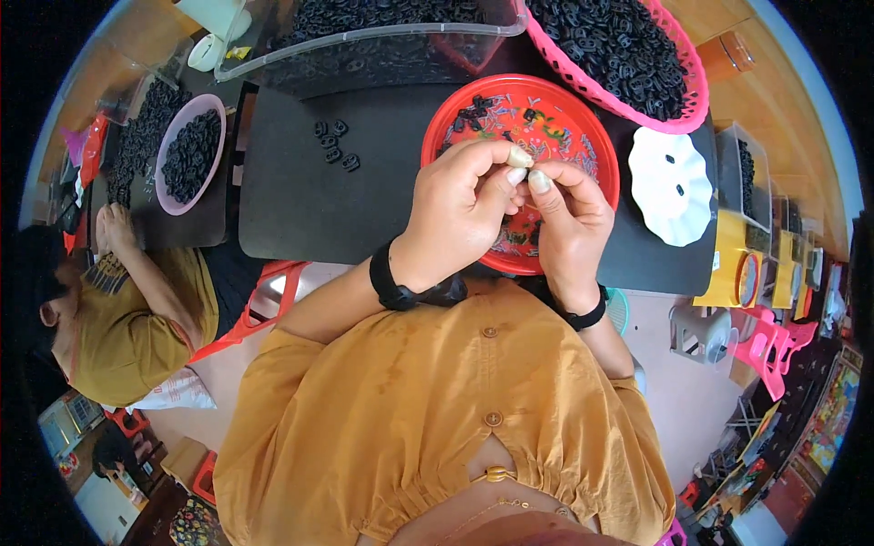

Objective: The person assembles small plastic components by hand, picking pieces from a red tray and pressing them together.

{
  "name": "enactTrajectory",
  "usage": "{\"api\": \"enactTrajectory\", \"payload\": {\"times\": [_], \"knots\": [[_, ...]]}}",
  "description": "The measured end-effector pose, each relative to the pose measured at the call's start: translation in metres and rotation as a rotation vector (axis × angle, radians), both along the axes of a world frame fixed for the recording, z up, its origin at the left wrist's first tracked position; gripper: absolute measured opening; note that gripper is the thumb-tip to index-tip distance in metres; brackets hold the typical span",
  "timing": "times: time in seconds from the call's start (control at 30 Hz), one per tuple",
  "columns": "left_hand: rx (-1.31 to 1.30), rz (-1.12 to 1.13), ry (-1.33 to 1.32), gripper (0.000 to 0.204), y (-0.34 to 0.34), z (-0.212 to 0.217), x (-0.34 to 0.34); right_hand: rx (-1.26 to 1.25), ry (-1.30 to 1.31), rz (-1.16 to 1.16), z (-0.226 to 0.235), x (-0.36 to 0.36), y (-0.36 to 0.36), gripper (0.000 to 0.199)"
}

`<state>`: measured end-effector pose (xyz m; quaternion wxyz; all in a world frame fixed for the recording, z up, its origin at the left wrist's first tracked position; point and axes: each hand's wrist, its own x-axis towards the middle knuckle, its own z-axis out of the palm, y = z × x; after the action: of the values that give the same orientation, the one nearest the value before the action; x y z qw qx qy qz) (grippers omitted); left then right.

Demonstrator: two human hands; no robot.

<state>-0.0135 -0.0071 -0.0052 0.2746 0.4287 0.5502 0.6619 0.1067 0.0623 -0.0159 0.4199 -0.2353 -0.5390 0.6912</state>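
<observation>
My left hand (453,217) and my right hand (575,226) meet over a round red tray (613,177), thumbs and forefingers pinched together. Whatever sits between the fingertips is too small and covered to make out. Inside the tray lie several small black plastic pieces (473,113) and many tiny pale, pin-like parts (583,146), over a printed pattern. My hands hide the middle of the tray. To its right, a white scalloped plate (657,207) holds two small black pieces. Several black link-shaped pieces (331,144) lie loose on the dark table (309,214) at the left.
A clear bin (391,35) full of black pieces stands at the far side. Beside it is a pink basket (697,100), also heaped. At another table on the left, a person (137,318) works near a pale purple basket (218,164). Stools (699,332) stand at right.
</observation>
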Motion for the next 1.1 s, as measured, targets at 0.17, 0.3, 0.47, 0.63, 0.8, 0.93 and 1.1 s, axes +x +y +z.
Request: {"api": "enactTrajectory", "payload": {"times": [0.17,0.3,0.47,0.63,0.8,0.93,1.1], "knots": [[-0.020,-0.002,-0.108,0.010,0.002,-0.006,0.000,-0.069,-0.049,0.020,0.004,0.002,0.003,0.012],[-0.048,-0.069,-0.289,0.010,0.003,-0.005,0.000,-0.091,0.019,-0.021,0.006,0.001,0.001,0.014],[-0.065,-0.130,-0.378,0.011,0.001,-0.003,0.003,0.071,-0.010,-0.044,-0.006,0.004,0.003,0.018],[-0.191,-0.103,-0.057,0.015,0.004,0.005,-0.017,-0.086,0.065,-0.028,0.003,0.017,0.006,0.013],[-0.280,-0.159,0.567,0.016,0.024,0.007,-0.072,-0.105,0.092,-0.107,0.005,0.033,0.014,0.013],[-0.224,-0.189,0.934,0.017,0.049,0.006,-0.088,-0.084,0.066,-0.181,0.000,0.046,0.019,0.022],[-0.310,-0.224,1.196,0.020,0.074,-0.008,-0.093,-0.049,0.089,-0.177,-0.009,0.059,0.021,0.025]]}}
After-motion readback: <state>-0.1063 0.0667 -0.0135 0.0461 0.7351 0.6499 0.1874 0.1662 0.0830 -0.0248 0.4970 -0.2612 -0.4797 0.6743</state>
